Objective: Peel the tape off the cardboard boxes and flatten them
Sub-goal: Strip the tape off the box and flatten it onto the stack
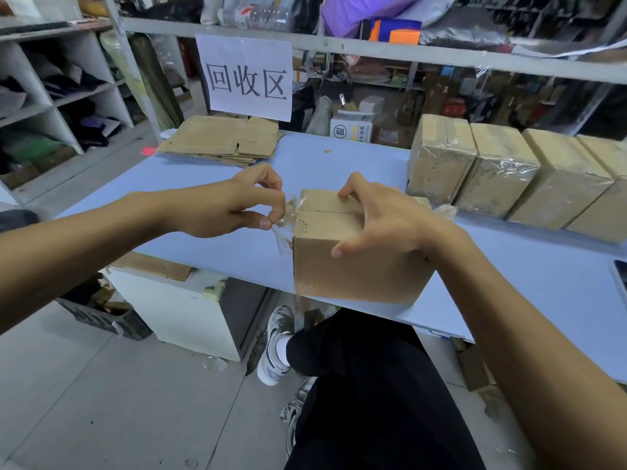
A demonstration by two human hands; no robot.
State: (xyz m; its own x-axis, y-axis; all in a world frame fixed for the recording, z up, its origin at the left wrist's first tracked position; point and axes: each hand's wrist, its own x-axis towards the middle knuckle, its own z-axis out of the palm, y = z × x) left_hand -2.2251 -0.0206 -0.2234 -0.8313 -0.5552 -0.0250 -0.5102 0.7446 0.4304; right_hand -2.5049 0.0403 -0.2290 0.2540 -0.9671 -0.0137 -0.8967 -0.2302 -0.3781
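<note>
One cardboard box stood at the near edge of the blue table, partly overhanging it, its long axis running left to right and its top seam running the same way. Its top flaps were closed, the brown card plain and scuffed. The right hand lay over the box's top right corner, fingers spread across the top and thumb down the near face, gripping it. The left hand was just left of the box, thumb and forefinger pinching a crumpled strip of clear tape that hung off the box's left end. Four taped boxes stood in a row on the far right. Flattened cardboard was stacked at the table's far left, below a paper sign.
</note>
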